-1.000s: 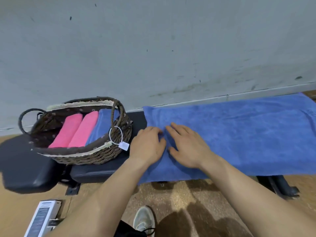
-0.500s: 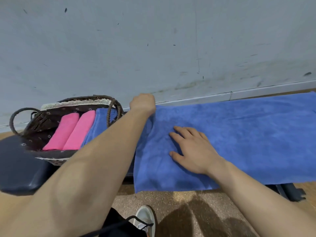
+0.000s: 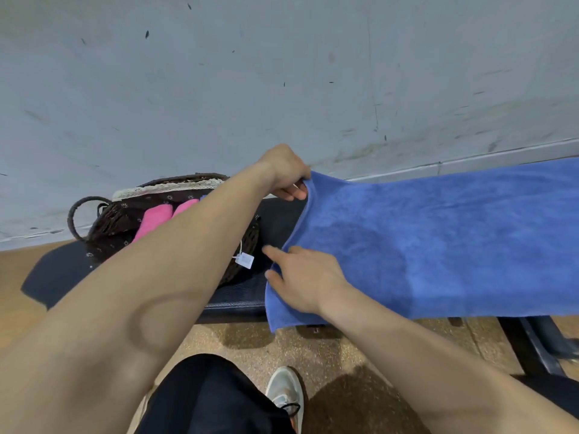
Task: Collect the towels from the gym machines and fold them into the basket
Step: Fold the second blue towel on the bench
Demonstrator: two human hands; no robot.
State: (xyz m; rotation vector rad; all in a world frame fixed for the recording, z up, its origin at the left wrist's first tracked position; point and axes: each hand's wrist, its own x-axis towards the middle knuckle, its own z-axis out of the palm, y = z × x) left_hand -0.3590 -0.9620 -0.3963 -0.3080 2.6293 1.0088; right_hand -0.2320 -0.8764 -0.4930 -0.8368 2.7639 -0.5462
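A large blue towel [image 3: 438, 245] lies spread along a black padded bench [image 3: 275, 220]. My left hand [image 3: 286, 173] pinches the towel's far left corner and lifts it off the bench. My right hand [image 3: 304, 277] grips the near left edge, with the forefinger pointing left. To the left on the bench stands a dark wicker basket [image 3: 103, 223] with a lace-trimmed lining. Two rolled pink towels [image 3: 153, 220] lie in it; my left forearm hides the rest of the basket's inside.
A grey scuffed wall [image 3: 282, 73] runs right behind the bench. A white tag [image 3: 245, 260] hangs from the basket. The bench's dark legs [image 3: 532, 343] stand on the speckled floor at the right. My shoe [image 3: 286, 393] and dark trouser leg are below.
My left hand has raised the far left corner of the blue towel off the bench. My right hand slid left from flat on the towel to gripping its near left edge.
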